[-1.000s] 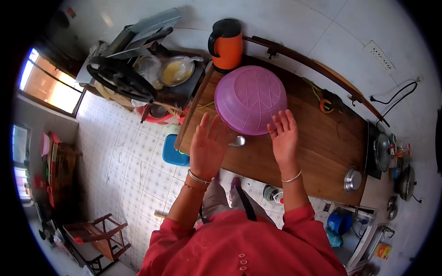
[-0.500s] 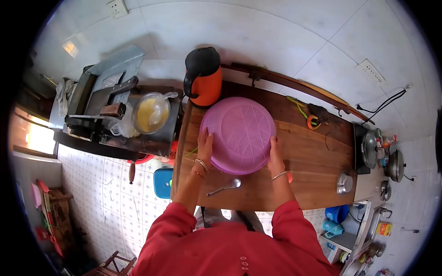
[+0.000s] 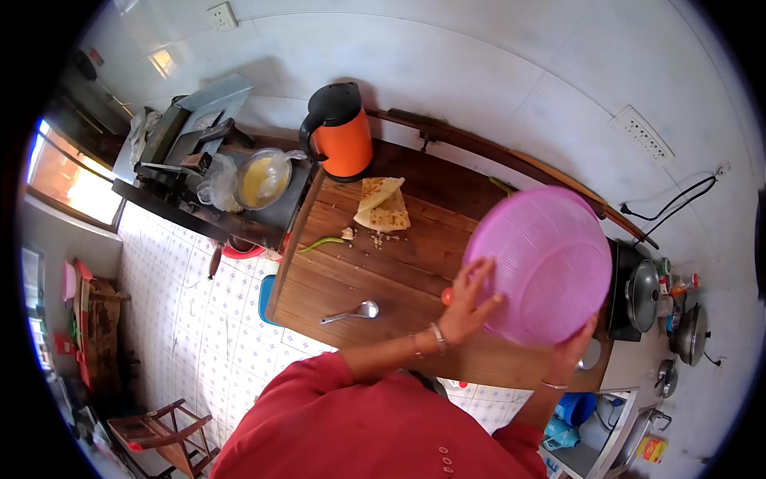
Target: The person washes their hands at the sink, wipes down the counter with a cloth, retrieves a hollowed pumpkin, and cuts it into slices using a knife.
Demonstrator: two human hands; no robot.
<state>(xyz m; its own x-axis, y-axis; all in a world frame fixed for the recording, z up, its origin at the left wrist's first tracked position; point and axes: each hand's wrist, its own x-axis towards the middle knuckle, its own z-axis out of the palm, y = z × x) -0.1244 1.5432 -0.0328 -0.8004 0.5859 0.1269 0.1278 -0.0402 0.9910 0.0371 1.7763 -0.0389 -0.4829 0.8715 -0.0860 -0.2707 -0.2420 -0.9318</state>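
Note:
A pink plastic basket [image 3: 546, 263] is tilted over the right part of the wooden table [image 3: 399, 279]. My right hand [image 3: 573, 347] grips its lower right rim. At its left side is my left hand [image 3: 469, 303], fingers spread against or just off the wall; whether they touch is hard to tell. Folded flatbread [image 3: 381, 206] lies at the table's upper left, with crumbs below it and a green pepper [image 3: 321, 243] to its left. A metal spoon [image 3: 351, 312] rests near the front edge. Something small and red [image 3: 448, 296] shows beside my left hand.
An orange kettle [image 3: 342, 132] stands at the back left corner. Further left, a side surface holds a bowl of yellow food [image 3: 262, 182] and a cleaver [image 3: 199, 140]. A lidded pan [image 3: 642, 294] is at the right. A wooden stool [image 3: 171, 439] stands on the floor, lower left.
Both hands have reached the basket and carried it rightward from the table's upper left, tilting it. The flatbread and crumbs are now uncovered. My left hand's fingers have spread.

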